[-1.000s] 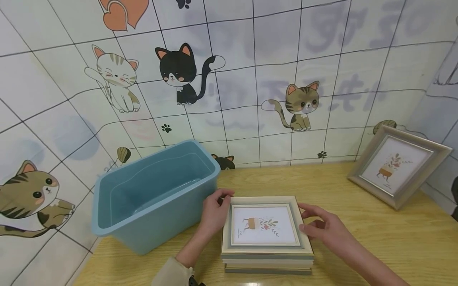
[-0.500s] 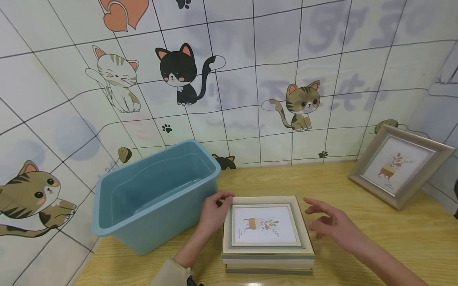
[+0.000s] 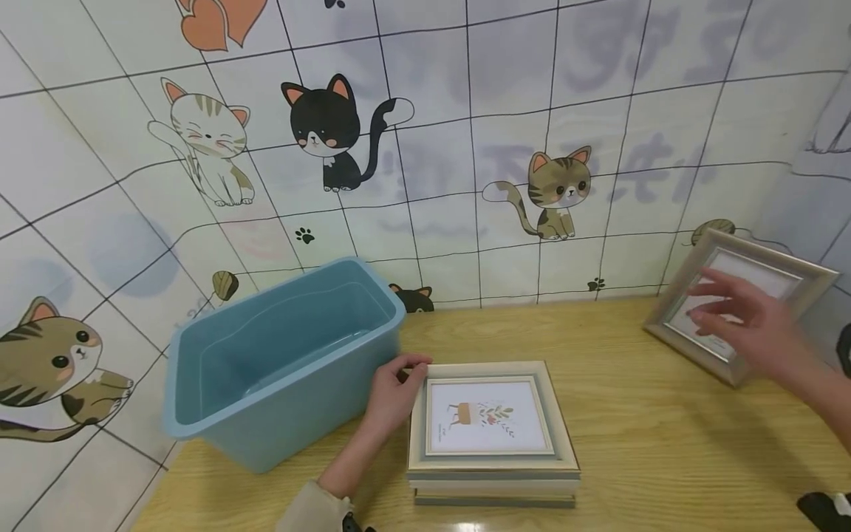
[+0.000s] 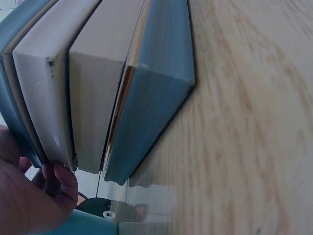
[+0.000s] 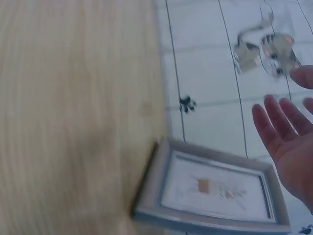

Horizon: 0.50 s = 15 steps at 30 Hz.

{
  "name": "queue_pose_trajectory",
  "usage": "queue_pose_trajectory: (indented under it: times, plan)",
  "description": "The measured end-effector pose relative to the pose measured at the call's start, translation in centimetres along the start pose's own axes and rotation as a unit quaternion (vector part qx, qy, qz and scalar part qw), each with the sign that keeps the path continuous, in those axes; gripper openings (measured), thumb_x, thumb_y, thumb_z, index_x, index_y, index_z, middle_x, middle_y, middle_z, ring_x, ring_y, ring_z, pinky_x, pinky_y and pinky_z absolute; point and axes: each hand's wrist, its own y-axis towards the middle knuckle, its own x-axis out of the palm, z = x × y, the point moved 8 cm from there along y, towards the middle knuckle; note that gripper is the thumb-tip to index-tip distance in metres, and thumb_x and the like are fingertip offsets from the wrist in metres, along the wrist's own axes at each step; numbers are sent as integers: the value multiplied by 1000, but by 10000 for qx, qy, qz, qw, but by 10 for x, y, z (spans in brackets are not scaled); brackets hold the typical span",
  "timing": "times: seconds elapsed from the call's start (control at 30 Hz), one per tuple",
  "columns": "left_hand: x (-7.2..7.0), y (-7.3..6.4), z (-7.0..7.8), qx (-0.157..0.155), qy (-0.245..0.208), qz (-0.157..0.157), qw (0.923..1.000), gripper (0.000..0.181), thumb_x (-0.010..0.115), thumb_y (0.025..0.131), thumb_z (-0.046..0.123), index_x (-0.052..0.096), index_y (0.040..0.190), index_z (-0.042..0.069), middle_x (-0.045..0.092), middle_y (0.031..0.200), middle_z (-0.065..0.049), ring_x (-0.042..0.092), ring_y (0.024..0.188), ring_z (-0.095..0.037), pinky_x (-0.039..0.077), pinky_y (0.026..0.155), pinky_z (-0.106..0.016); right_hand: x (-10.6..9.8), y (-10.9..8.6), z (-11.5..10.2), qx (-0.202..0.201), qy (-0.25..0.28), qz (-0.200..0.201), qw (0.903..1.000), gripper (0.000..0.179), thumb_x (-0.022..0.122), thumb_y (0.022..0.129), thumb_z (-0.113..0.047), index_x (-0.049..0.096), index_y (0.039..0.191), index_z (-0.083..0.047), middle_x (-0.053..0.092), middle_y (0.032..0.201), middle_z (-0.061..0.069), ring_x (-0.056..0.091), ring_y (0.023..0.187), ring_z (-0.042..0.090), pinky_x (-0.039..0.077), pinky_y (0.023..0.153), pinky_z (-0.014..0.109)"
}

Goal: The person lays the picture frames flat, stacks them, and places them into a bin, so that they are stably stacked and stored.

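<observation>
My left hand point(image 3: 392, 395) holds the back left corner of a stack of cream and grey-blue picture frames point(image 3: 493, 465). In the left wrist view, bent fingers point(image 4: 63, 181) lie against the sides of the stacked frames point(image 4: 93, 112). A small picture frame point(image 3: 488, 417) with a potted-plant print lies on top of the stack. My right hand point(image 3: 747, 318) is raised with nothing in it, fingers relaxed and apart. It overlaps a silvery picture frame point(image 3: 671, 325) that leans against the wall; the right wrist view shows this frame point(image 5: 220, 220) beside the palm.
A blue plastic bin point(image 3: 286, 399) stands on the wooden table point(image 3: 638, 443), just left of the stack. Behind runs a wall point(image 3: 439, 74) covered with cat pictures. A black-and-white object point(image 3: 824, 510) shows at the lower right edge.
My right hand has let go of the stack's right side and moved right and up to the leaning frame. The left hand has stayed at the stack's corner.
</observation>
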Motion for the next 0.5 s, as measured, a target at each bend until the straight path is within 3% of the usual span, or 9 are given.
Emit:
queue_pose_trajectory:
  times: [0.07,0.17,0.3,0.4,0.5]
  plan:
    - [0,-1,1,12,5,14,10000,16,65,100,14,79,106,9,72,101,-2,56,76,-15,47,67,-27,-21,8,5,102,-380,282,9988,77,59,98,10,31,162,-21,52,124,-30,53,99,-16,43,77,3]
    - [0,-1,1,-40,-1,10,10000,16,64,100,15,78,106,9,71,100,-2,56,76,-15,48,66,-27,-45,16,14,378,-1152,695,9902,76,57,103,-3,20,165,-27,49,142,-15,46,118,-13,34,91,1]
    - [0,-1,1,-99,6,-39,9999,18,64,101,16,78,108,8,71,99,-2,57,77,-16,48,67,-28,-72,26,21,479,-2014,1187,9711,73,54,105,-6,19,165,-29,39,158,22,37,147,21,26,116,22]
    - [0,-1,2,-85,81,-49,9999,19,63,101,16,77,110,7,71,98,-1,57,77,-17,48,67,-29,-91,35,21,399,-2554,1514,9541,74,55,102,1,23,164,-21,40,153,32,37,142,48,23,121,34]
    - [0,-2,2,-16,187,-46,9998,18,63,101,16,78,109,10,70,97,1,57,76,-16,48,66,-28,-105,41,27,458,-2880,1688,9415,74,58,100,2,25,164,-17,41,153,31,38,140,51,21,120,34]
